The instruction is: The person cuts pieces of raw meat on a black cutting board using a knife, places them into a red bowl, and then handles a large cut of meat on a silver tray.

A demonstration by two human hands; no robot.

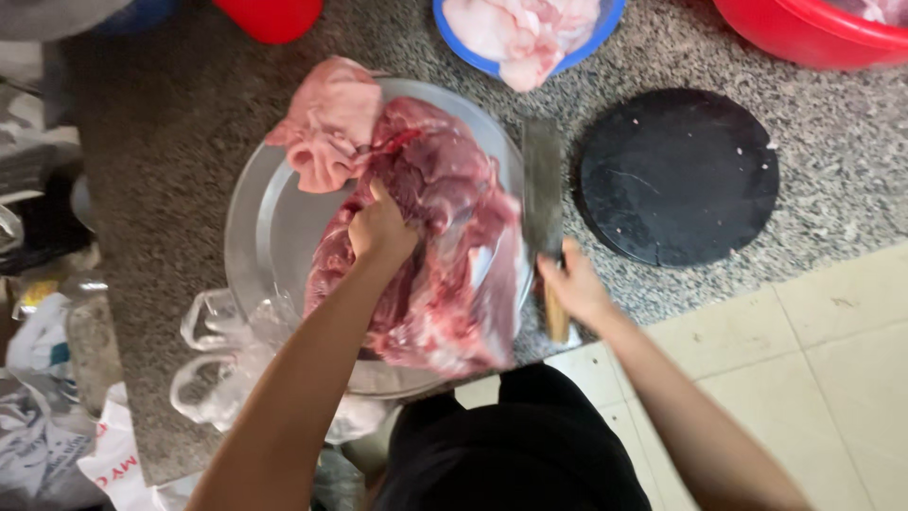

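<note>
The left hand point(380, 227) grips the upper middle of a big slab of raw meat point(445, 246), fingers closed into its top surface. The meat lies in a wide metal tray point(260, 237) on the speckled stone desk point(170, 123), its near end hanging past the tray's rim toward the person. A paler pink piece point(331, 123) sits at the tray's far-left edge, touching the slab.

The right hand point(572, 284) is wrapped around the wooden handle of a cleaver point(542, 189), whose blade stands just beside the meat's right flank.

The slab looks heavy, soft and wet, likely slippery and apt to sag; a firm hold on its thick middle seems the safest.

Right of the cleaver lies a round black board point(676, 175), bare, with room around it. Blue point(454, 43) and red point(776, 38) bowls crowd the far edge. The desk's near edge runs close under the tray, with plastic bags point(218, 369) at the left and tiled floor point(804, 350) below.
</note>
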